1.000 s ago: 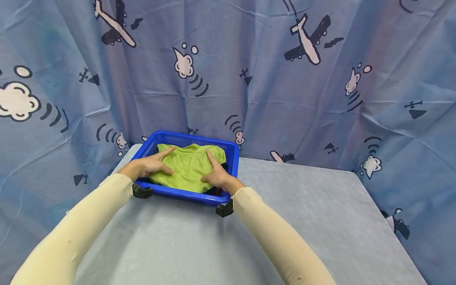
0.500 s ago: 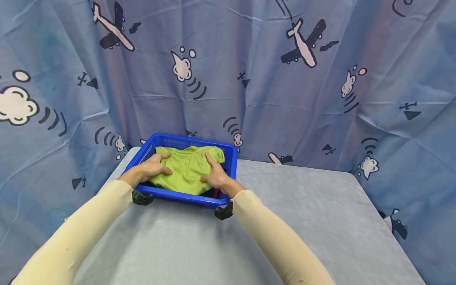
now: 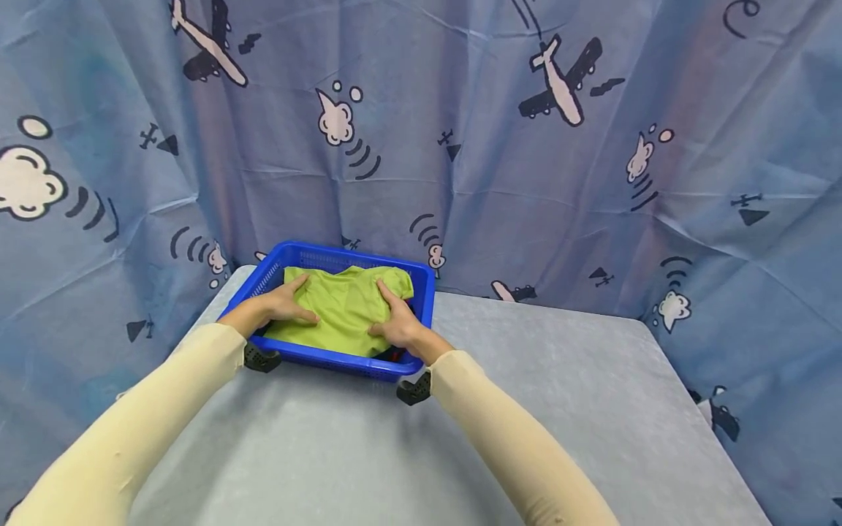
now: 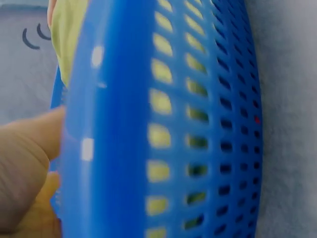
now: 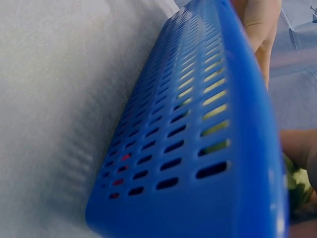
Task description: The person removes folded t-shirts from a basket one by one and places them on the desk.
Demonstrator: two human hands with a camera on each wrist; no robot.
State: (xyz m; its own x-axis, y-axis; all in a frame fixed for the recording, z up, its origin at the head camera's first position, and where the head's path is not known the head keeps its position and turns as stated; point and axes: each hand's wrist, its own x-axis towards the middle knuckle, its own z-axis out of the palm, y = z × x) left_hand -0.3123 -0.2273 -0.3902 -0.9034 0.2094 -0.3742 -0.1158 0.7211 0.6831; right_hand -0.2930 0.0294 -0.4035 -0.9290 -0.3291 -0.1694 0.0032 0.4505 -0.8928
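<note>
A lime-green cloth garment (image 3: 338,307) lies bunched in a blue perforated plastic basket (image 3: 342,361) at the back left of the table. My left hand (image 3: 279,303) rests on the garment's left side, thumb and index finger spread apart. On its right side lies my right hand (image 3: 403,327), its thumb and index finger also spread over the cloth. The other fingers are mostly hidden. In the left wrist view, part of the left hand (image 4: 25,168) shows behind the basket wall (image 4: 114,124). Fingers of the right hand (image 5: 260,27) show beyond the basket wall in the right wrist view.
Dark and red material (image 3: 395,355) peeks out beneath the garment. The grey table (image 3: 526,380) extends to the right and front of the basket. A blue curtain (image 3: 395,146) printed with airplanes hangs close behind. Black wrist-worn devices (image 3: 414,389) sit near the basket's front rim.
The left hand has drawn back slightly to the left, and the garment's front left part has spread toward the basket's front rim. The right hand stays nearly in place. The head view has shifted slightly.
</note>
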